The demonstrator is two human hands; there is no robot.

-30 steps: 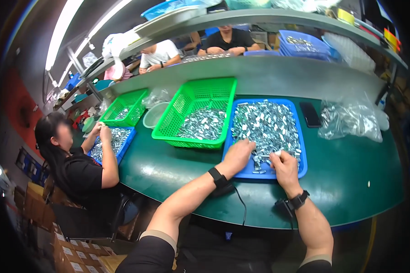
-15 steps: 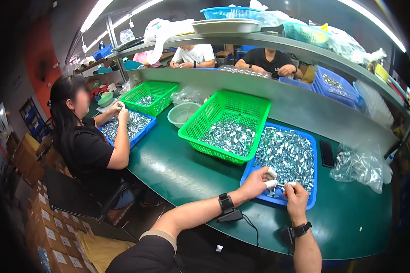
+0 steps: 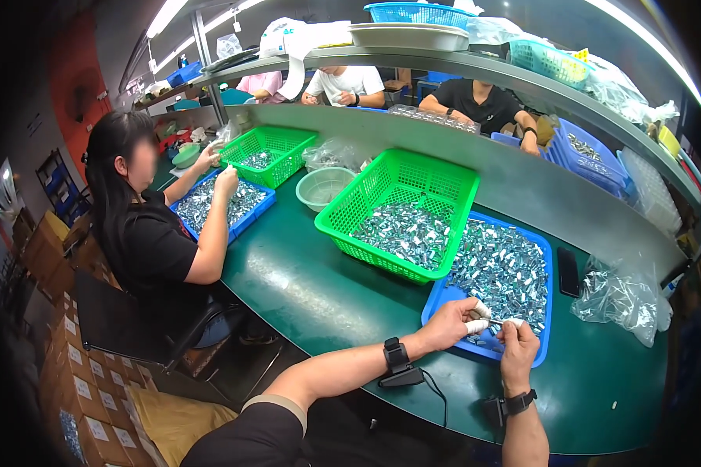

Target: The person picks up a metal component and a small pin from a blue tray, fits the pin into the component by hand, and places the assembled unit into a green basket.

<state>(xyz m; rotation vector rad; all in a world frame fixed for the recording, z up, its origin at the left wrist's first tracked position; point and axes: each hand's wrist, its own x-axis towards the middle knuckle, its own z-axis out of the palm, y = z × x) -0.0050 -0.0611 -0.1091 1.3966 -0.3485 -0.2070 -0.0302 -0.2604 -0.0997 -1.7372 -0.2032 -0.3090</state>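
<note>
My left hand (image 3: 449,324) and my right hand (image 3: 519,344) meet over the near end of a blue tray (image 3: 436,300), with white covers on several fingertips. A small thin metal piece (image 3: 494,321) spans the gap between them, pinched at one end by each hand. Whether it is one part or two joined ones is too small to tell. Under and beyond the hands, the tray holds a heap of small shiny metal pieces (image 3: 502,268). A green mesh basket (image 3: 335,226) with more such pieces overlaps the tray's left edge.
On the green table (image 3: 311,288), a phone (image 3: 568,272) and clear plastic bags (image 3: 619,300) lie right of the tray. A pale green bowl (image 3: 323,187) stands behind the basket. At left a co-worker (image 3: 144,210) works over another blue tray (image 3: 245,222). A loaded shelf (image 3: 319,61) crosses the back.
The whole view has shifted slightly. My hands stay pinched together over the tray, the metal piece now showing more plainly. The co-worker's hands have moved apart, one toward the far green basket.
</note>
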